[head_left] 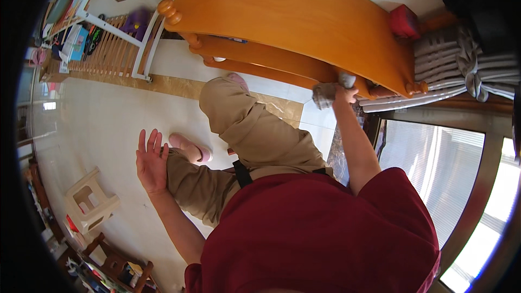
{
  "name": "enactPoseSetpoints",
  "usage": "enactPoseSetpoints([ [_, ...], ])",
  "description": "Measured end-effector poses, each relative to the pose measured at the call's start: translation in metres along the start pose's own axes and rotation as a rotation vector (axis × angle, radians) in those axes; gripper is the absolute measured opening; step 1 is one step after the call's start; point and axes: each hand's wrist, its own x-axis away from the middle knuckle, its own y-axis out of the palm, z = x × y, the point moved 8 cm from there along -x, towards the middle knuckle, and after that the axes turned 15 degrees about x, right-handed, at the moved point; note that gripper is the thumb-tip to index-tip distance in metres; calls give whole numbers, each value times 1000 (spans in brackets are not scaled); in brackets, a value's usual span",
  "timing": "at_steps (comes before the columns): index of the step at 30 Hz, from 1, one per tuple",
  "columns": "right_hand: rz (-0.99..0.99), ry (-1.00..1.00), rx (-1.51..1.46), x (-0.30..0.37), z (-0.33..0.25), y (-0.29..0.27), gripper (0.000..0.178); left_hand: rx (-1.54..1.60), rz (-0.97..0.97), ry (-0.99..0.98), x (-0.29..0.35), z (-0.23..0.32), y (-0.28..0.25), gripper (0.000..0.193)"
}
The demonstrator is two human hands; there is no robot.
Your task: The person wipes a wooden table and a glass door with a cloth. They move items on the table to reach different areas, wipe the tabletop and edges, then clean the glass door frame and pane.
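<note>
My right hand (345, 95) reaches out to the right end of an orange wooden shelf unit (287, 8). Its fingers are closed round a grey-brown cloth (324, 96), which bunches out on the left of the hand. A paler grey part sticks up at the shelf's edge, and I cannot tell whether it belongs to the cloth. My left hand (152, 164) hangs palm up beside my left knee, fingers stretched out and holding nothing. Between the shelf unit's curved top board and the floor run lower boards (266, 57), partly hidden under the top.
Bundled grey curtain (469, 70) and a red box-like thing (404, 21) stand by the shelf unit's right end. A glass door (434, 168) is at my right. A beige plastic stool (91, 201) stands at the left, and a white-framed slatted rack (108, 43) at the far left.
</note>
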Motion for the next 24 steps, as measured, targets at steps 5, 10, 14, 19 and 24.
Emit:
enactPoseSetpoints([
  [5,-126,-18,2,101,-40,74,90,63,4,46,20,12,-5,74],
  [10,-424,-55,74,230,-99,157,101,104,16,76,31,14,-10,77],
  [14,-591,46,160,332,-145,201,97,108,53,85,42,19,-17,79],
  [19,-894,-13,-160,416,-189,269,82,125,58,90,45,25,-26,78],
  [24,-1237,120,-613,419,-197,298,64,117,83,85,42,31,-27,79],
])
